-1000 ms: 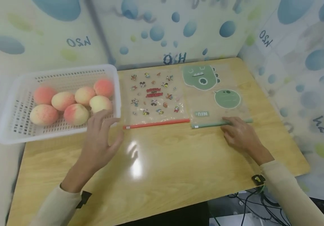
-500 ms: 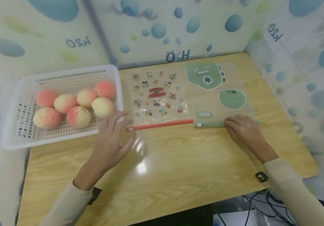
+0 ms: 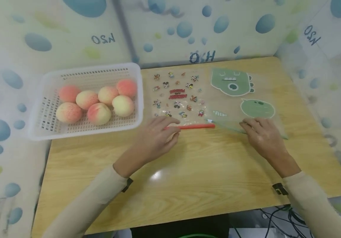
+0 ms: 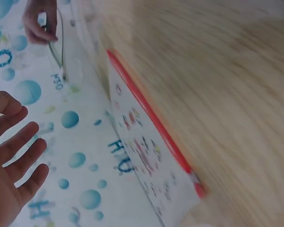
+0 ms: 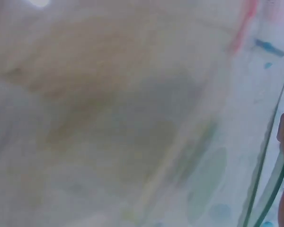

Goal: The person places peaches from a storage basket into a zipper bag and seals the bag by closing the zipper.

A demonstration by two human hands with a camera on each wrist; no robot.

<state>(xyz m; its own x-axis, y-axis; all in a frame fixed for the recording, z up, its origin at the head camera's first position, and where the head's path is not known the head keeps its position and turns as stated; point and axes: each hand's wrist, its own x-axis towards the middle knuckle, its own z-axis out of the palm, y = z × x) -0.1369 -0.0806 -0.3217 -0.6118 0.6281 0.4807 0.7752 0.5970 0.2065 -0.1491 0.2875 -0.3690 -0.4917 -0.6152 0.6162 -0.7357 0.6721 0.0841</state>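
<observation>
My right hand (image 3: 263, 137) pinches the green-edged zip bag (image 3: 229, 105) at its zipper edge, which is raised off the table. This clear bag carries green dinosaur prints, and two strips of its edge stand apart in the right wrist view. My left hand (image 3: 153, 138) hovers over the red-zippered bag (image 3: 182, 96) with fingers loosely spread and nothing in them. Small cartoon figures cover that bag, and the hand overlaps its red zipper (image 4: 146, 109) in the head view. In the left wrist view the fingers (image 4: 26, 158) are spread apart in the air.
A white plastic basket (image 3: 87, 131) holding several peaches (image 3: 99, 114) stands at the left of the wooden table (image 3: 188, 185). Patterned walls close off the back and right. Cables (image 3: 295, 216) hang below the front right edge.
My left hand has moved right, from the basket's front edge to the red zipper. The right hand has lifted the green zipper edge, which lay flat before. The head view has shifted slightly.
</observation>
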